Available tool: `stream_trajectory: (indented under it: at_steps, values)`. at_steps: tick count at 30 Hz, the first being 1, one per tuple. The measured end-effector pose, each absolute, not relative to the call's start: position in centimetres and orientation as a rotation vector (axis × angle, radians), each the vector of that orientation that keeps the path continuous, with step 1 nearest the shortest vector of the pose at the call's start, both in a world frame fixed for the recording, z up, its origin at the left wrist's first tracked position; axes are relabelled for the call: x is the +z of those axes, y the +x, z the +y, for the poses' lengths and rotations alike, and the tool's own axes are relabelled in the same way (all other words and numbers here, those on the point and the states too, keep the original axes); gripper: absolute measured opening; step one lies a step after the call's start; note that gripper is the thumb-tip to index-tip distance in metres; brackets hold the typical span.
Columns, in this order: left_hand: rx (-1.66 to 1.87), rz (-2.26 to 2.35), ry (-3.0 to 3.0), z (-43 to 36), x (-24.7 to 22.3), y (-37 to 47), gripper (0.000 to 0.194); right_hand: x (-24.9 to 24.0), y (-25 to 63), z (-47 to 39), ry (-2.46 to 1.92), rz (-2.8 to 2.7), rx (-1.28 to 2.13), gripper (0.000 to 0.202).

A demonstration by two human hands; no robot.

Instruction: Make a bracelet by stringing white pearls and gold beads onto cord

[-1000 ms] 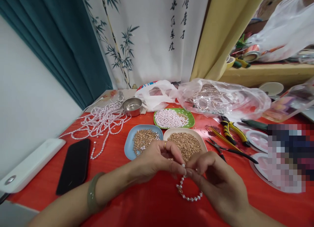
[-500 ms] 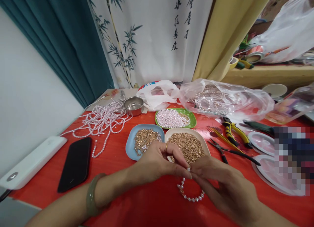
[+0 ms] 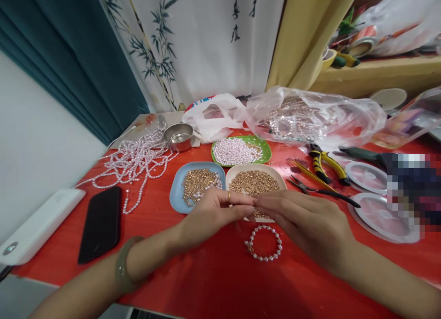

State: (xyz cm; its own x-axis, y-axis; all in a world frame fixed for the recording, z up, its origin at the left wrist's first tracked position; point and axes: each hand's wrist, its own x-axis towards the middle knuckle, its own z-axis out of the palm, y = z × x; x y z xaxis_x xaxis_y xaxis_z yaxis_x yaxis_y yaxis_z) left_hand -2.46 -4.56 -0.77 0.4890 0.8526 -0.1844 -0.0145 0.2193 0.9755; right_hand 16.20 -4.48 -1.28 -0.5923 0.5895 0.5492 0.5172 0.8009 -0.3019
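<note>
My left hand (image 3: 215, 213), with a gold ring and a green bangle (image 3: 124, 266), has thumb and index finger drawn together. My right hand (image 3: 310, 220) meets it at the fingertips, its fingers pressed together. Whatever is between the fingertips is too small or hidden to make out. Just below them is a pearl bracelet (image 3: 277, 252), a full loop of white beads with a small gold-coloured part on its left side. It appears apart from both hands; I cannot tell if a thread links them. Behind the fingers sits a cream dish (image 3: 283, 183) of gold beads.
A blue dish (image 3: 175, 195) and a green dish (image 3: 267, 156) hold beads. Pearl strands (image 3: 138, 158), a metal tin (image 3: 179, 137) and a phone (image 3: 99, 225) lie left. Pliers (image 3: 329, 167), spools (image 3: 386, 215) and a plastic bag (image 3: 317, 117) are right and behind.
The bracelet, partly behind my right fingers before, now shows as a whole loop below them. The pearl between my fingertips no longer shows there. The view has tipped downward.
</note>
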Motion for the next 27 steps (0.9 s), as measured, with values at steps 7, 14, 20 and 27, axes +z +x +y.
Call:
stream_trajectory:
  at_steps: [7, 14, 20, 27]
  values:
    - [0.648, 0.971, 1.529, -5.0, -1.0, -2.4, 0.018, -1.3, 17.3, -5.5, -0.750, -2.333, 0.209, 0.031]
    - [0.272, 0.959, 2.333, -6.7, -1.8, -3.1, 0.014, -3.0, 18.2, -7.6, -0.709, -2.363, 0.683, 0.021]
    - [0.103, 1.080, 2.560, -7.7, -3.8, -2.4, 0.014, -5.5, 17.8, -8.5, -0.688, -2.337, 0.892, 0.019]
    - [0.282, 1.156, 2.476, -7.2, -3.7, -3.1, 0.010, -5.9, 17.9, -8.3, -0.706, -2.278, 1.010, 0.014]
